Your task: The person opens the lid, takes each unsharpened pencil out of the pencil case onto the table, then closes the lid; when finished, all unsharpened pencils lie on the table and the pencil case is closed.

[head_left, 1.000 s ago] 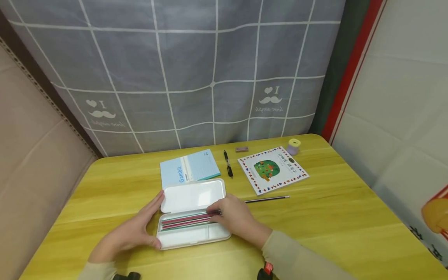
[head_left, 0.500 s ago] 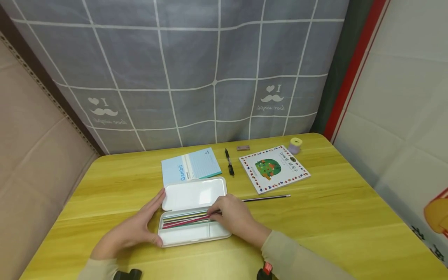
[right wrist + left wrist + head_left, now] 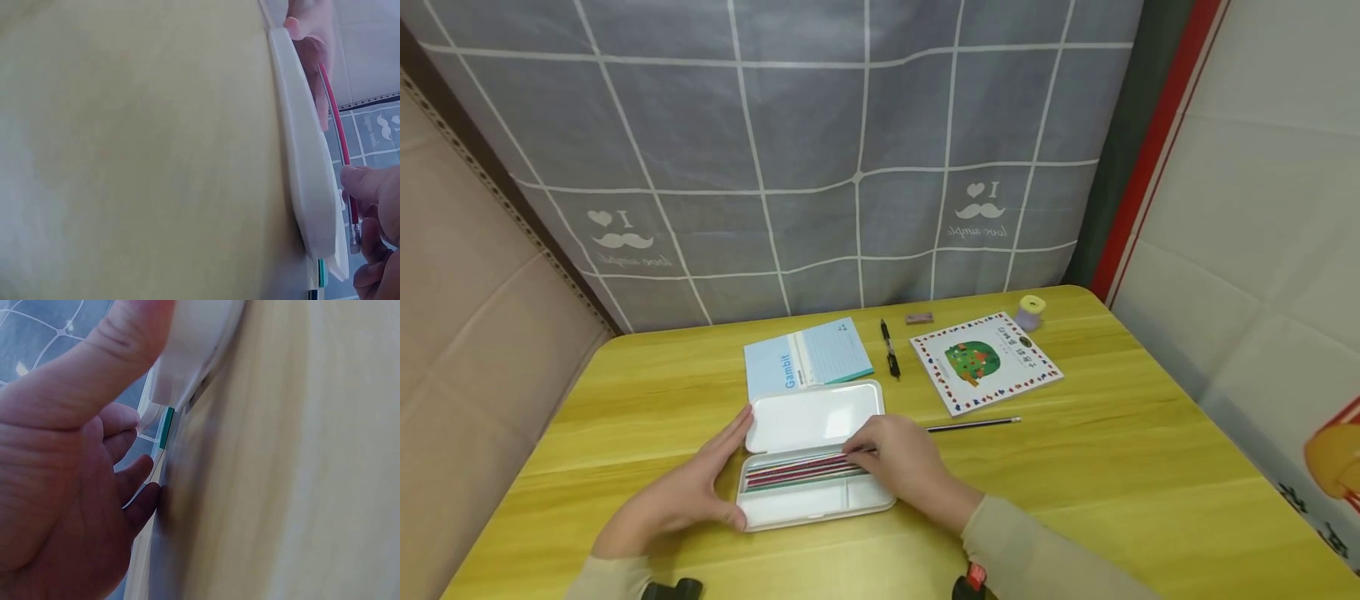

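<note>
An open white pencil case [image 3: 793, 507] lies on the table, its lid [image 3: 805, 417] folded back over part of a notebook. Several pencils [image 3: 790, 473] lie side by side in its long rear compartment. At the left end, my left hand [image 3: 692, 487] spreads its thumb to the front corner and its fingers to the lid's edge. My right hand [image 3: 906, 458] is over the case's right end. In the right wrist view, its thumb and fingers pinch a red pencil [image 3: 335, 115] near the metal-banded end. My right hand hides the pencils' right ends in the head view.
Behind the case lie a blue notebook [image 3: 808, 354], a black pen [image 3: 890, 350] and an eraser [image 3: 919, 318]. A picture book [image 3: 985, 362] and a small yellow-topped container [image 3: 1030, 312] are at the right rear. A dark pencil [image 3: 973, 425] lies beyond my right hand.
The pencils in the case have shifted slightly under my right hand, whose fingers moved a little. My left hand has stayed at the case's left end.
</note>
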The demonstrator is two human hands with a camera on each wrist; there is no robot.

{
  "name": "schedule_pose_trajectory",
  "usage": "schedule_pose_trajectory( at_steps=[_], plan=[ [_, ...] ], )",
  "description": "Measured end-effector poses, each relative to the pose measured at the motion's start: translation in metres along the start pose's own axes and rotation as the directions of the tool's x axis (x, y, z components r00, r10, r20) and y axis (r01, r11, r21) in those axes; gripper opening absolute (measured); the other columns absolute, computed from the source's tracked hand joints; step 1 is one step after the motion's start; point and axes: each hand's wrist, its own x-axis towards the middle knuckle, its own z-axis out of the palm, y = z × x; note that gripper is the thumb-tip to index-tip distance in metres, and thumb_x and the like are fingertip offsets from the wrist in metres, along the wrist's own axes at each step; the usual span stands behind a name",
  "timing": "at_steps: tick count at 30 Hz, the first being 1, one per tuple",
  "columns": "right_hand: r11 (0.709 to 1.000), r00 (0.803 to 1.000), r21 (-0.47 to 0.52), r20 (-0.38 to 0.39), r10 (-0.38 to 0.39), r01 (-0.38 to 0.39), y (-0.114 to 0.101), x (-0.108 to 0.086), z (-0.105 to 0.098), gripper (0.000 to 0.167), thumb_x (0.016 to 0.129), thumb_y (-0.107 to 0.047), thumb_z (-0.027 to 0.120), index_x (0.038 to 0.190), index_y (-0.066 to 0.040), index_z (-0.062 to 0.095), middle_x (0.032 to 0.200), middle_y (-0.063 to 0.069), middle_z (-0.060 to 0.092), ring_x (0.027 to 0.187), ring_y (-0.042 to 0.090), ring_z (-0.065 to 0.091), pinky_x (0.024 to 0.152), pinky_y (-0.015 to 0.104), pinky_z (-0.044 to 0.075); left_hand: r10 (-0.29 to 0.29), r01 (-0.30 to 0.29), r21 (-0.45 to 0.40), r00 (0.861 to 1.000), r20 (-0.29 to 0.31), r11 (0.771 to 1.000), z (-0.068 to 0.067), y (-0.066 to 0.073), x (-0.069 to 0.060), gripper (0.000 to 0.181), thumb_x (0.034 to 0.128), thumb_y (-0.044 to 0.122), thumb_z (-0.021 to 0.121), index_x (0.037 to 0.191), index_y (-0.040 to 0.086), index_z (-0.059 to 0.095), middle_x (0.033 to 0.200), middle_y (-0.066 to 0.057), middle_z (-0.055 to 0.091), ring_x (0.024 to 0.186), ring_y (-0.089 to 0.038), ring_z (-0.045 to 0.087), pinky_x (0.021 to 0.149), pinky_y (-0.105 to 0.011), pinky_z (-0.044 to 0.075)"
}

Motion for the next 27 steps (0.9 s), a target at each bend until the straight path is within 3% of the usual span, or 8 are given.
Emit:
schedule_pose_trajectory(
  at_steps=[5, 13, 19, 27],
  plan=[
    [1.000, 0.997, 0.001, -0.068, -0.022, 0.022, 0.007, -0.002, -0.011, 0.006, 0.089, -0.023, 0.084, 0.094, -0.025, 0.085, 0.094, -0.013, 0.077, 0.089, 0.006, 0.069, 0.080, 0.030, 0.058, -0.009, 0.009, 0.009, 1.000, -0.004, 1.000, 0.000, 0.001, -0.001, 0.143, 0.0573, 0.035, 0.097, 0.166, 0.000, 0.010, 0.173, -0.024, -0.002, 0.152, -0.060, 0.002, 0.105, -0.001, 0.002],
    [0.999, 0.988, 0.000, -0.150, 0.043, -0.044, 0.026, -0.009, -0.030, 0.011, 0.085, -0.018, 0.087, 0.092, -0.026, 0.085, 0.097, -0.012, 0.079, 0.095, 0.009, 0.072, 0.085, 0.034, 0.058, -0.020, 0.020, 0.006, 1.000, -0.001, 1.000, 0.000, 0.001, 0.000, 0.143, 0.0574, 0.033, 0.097, 0.166, 0.001, 0.010, 0.173, -0.023, -0.002, 0.152, -0.059, 0.002, 0.105, -0.002, 0.002],
    [0.997, 0.977, 0.006, -0.199, 0.077, -0.077, 0.037, -0.014, -0.046, 0.011, 0.081, -0.017, 0.090, 0.089, -0.023, 0.085, 0.092, -0.013, 0.078, 0.087, 0.007, 0.070, 0.078, 0.031, 0.056, -0.030, 0.030, -0.008, 1.000, -0.003, 1.000, -0.001, -0.001, -0.001, 0.144, 0.0573, 0.032, 0.098, 0.167, 0.003, 0.009, 0.174, -0.022, -0.003, 0.152, -0.059, 0.001, 0.104, -0.001, 0.002],
    [0.991, 0.972, -0.035, -0.201, 0.121, -0.131, 0.056, -0.023, -0.070, 0.011, 0.083, -0.017, 0.088, 0.088, -0.025, 0.084, 0.089, -0.013, 0.078, 0.078, 0.006, 0.063, 0.070, 0.030, 0.051, -0.008, 0.008, 0.004, 1.000, 0.000, 1.000, -0.001, -0.006, 0.000, 0.144, 0.0583, 0.034, 0.098, 0.168, 0.005, 0.007, 0.174, -0.022, -0.003, 0.152, -0.059, 0.002, 0.106, -0.004, 0.002]
  ],
)
